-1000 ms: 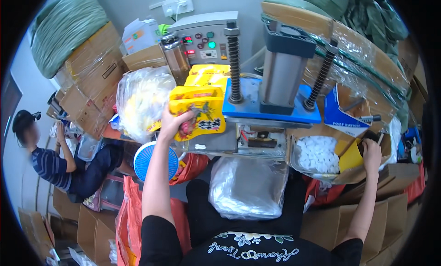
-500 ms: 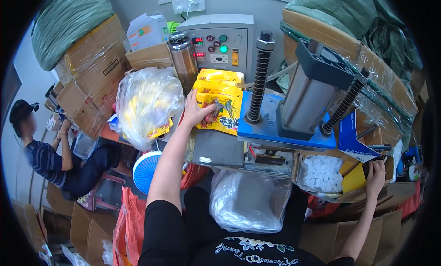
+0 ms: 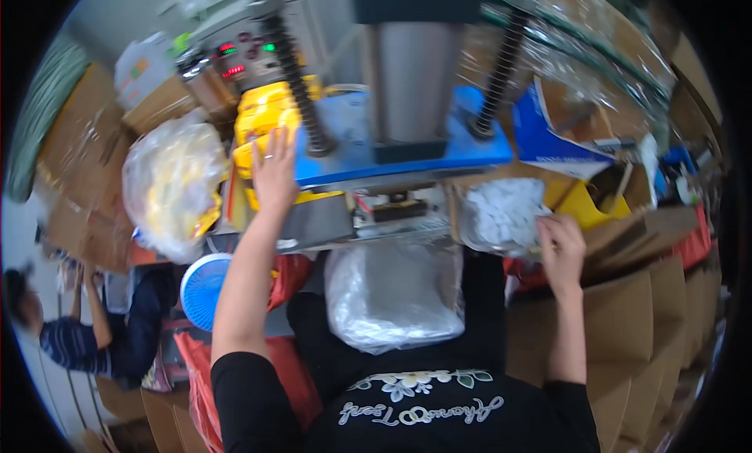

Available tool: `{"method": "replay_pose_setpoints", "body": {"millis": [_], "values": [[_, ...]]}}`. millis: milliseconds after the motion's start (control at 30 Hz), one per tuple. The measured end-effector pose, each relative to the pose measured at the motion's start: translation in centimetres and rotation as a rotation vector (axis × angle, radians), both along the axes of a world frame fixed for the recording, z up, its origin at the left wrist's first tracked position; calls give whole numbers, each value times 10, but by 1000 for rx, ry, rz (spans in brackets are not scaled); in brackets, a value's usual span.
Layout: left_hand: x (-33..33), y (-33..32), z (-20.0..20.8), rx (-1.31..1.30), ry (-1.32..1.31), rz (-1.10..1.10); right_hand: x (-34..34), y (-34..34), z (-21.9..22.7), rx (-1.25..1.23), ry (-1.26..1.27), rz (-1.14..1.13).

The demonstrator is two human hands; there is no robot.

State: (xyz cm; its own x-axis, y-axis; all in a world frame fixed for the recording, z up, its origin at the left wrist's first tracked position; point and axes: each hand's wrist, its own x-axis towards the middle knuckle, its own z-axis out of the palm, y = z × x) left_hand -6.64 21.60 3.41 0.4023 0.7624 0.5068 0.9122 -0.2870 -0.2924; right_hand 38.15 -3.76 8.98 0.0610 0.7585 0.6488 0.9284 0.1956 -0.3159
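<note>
My left hand (image 3: 274, 173) lies with its fingers stretched out over a stack of yellow printed pouches (image 3: 269, 112), beside the left spring post of a press (image 3: 399, 159) with a blue plate. My right hand (image 3: 562, 245) is at the right edge of a clear tub (image 3: 470, 238) of small white plastic pieces (image 3: 505, 206). Its fingers are curled together; blur hides what they hold, if anything. A clear plastic bag (image 3: 395, 296) rests on my lap, below the press.
A bag of yellow pouches (image 3: 174, 187) and a blue round fan (image 3: 205, 291) are on the left. Behind stands a control box (image 3: 258, 42) with lit displays. A blue and white carton (image 3: 548, 140) stands right. Another person (image 3: 86, 335) sits at far left.
The view has swung to the right and blurred. My right hand has moved from the carton side to the tub of white pieces. My left hand now lies flatter on the pouches.
</note>
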Motion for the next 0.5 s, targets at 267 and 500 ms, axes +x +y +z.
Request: {"method": "replay_pose_setpoints", "body": {"millis": [267,500], "values": [[15,-25,-6,-155,-146,-176,-29,17,-24,-167,119,64],[44,-92,-15,-52,-391,-27,-42,20,-46,-430,-47,21]]}}
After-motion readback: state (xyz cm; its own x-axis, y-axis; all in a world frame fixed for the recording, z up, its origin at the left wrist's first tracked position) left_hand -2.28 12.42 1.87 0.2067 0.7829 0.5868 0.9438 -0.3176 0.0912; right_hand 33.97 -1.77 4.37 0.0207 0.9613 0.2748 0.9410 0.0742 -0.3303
